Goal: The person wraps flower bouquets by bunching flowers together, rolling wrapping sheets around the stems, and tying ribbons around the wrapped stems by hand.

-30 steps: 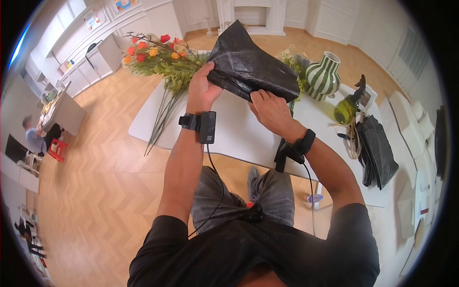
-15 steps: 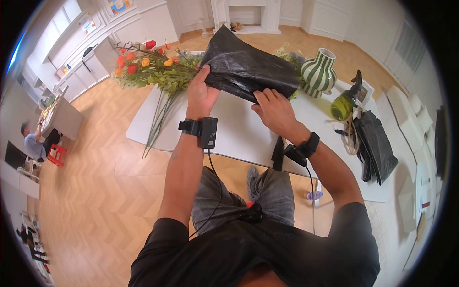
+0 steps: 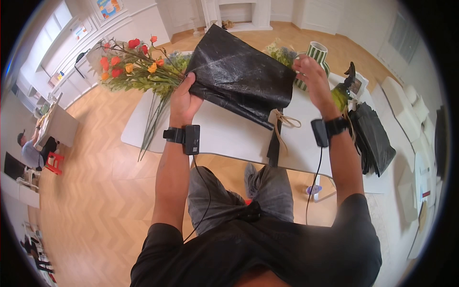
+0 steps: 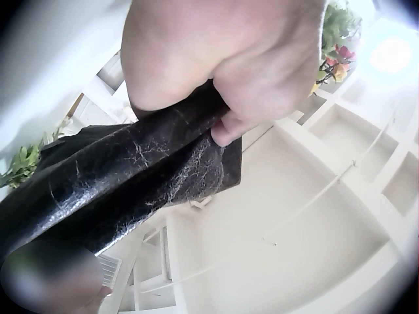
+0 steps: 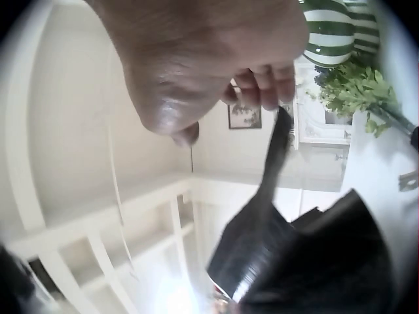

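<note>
A black, creased, glossy sheet (image 3: 239, 71) hangs slanted over the white table. My left hand (image 3: 184, 98) pinches its left edge, thumb on the near face; the left wrist view shows the sheet (image 4: 131, 157) bunched into folds under that hand (image 4: 222, 59). Off the sheet's right end is my right hand (image 3: 313, 79), fingers loosely bent. In the right wrist view, the thumb of that hand (image 5: 203, 65) stands apart from the fingers, whose tips are right at a narrow black corner. A beige cord (image 3: 282, 118) shows at the sheet's lower edge, above a black strip (image 3: 273, 148).
Red and orange flowers (image 3: 129, 67) with long stems lie at the table's left. More greenery (image 3: 282, 52) and a green-striped vase (image 3: 318, 52) are behind the sheet. At right are a green spray bottle (image 3: 340, 95) and folded black material (image 3: 373, 138) on the white table (image 3: 229, 129).
My right hand has let go of the sheet's lower edge and moved up and right to its far end. My left hand, still holding, has shifted left. The cord has come into view.
</note>
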The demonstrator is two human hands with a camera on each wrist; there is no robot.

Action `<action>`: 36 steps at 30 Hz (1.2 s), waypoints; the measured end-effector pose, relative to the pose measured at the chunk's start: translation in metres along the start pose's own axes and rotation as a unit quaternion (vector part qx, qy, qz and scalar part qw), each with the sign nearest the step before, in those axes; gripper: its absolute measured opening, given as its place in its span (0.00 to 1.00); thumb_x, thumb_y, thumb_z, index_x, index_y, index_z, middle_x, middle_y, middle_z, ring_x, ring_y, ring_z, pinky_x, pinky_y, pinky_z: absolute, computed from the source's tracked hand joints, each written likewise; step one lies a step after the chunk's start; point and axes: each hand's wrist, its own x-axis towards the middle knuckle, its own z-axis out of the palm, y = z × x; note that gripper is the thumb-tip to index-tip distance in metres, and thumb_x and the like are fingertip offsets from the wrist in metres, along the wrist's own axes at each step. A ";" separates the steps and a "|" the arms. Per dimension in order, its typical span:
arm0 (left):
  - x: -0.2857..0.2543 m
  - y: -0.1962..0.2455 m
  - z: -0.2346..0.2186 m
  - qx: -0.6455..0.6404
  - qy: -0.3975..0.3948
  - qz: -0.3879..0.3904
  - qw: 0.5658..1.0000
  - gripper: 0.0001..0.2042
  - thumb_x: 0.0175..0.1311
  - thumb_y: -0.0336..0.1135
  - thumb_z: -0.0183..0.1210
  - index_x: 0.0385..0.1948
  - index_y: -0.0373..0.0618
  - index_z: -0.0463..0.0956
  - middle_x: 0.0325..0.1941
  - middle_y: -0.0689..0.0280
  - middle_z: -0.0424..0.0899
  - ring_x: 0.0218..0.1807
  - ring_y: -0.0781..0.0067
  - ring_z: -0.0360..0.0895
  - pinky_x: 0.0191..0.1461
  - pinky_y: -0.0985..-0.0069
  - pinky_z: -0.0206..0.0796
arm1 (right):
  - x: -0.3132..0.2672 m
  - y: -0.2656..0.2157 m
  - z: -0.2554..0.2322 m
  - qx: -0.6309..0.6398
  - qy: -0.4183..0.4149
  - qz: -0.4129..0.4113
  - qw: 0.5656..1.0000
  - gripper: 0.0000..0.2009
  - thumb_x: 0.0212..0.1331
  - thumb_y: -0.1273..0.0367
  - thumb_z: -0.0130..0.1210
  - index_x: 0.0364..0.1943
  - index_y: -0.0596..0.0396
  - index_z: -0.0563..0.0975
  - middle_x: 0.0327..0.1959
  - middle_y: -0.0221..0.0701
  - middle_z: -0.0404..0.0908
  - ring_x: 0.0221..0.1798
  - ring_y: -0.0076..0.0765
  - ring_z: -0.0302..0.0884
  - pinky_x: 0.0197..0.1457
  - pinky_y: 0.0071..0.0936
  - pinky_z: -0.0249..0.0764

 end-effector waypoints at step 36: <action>-0.018 -0.016 -0.011 -0.003 -0.061 -0.061 0.996 0.16 0.70 0.30 0.54 0.57 0.37 0.71 0.57 0.57 0.79 0.59 0.61 0.75 0.67 0.61 0.64 | -0.028 -0.120 0.029 0.166 -0.333 -0.051 0.927 0.22 0.71 0.57 0.48 0.55 0.65 0.74 0.27 0.30 0.81 0.25 0.23 0.81 0.25 0.18 0.74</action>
